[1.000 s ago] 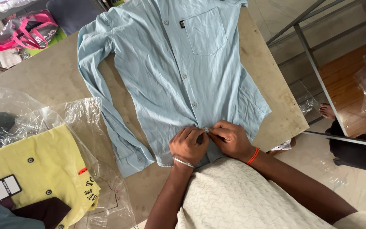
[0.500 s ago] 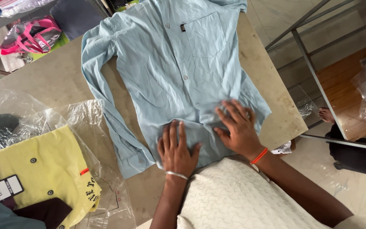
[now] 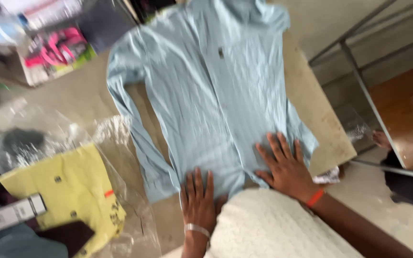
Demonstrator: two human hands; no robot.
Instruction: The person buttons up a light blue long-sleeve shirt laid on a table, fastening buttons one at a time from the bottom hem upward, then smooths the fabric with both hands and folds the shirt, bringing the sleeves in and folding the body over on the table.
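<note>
A light blue shirt (image 3: 216, 95) is being pressed flat on the table (image 3: 311, 119) at its hem by the left hand (image 3: 198, 200) and right hand (image 3: 288, 167), both spread open, gripping nothing.

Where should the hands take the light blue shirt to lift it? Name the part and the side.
Take the light blue shirt at its hem, from the near edge. It lies flat, front up, collar far away; the left hand and right hand already press flat on that hem, fingers spread.
</note>
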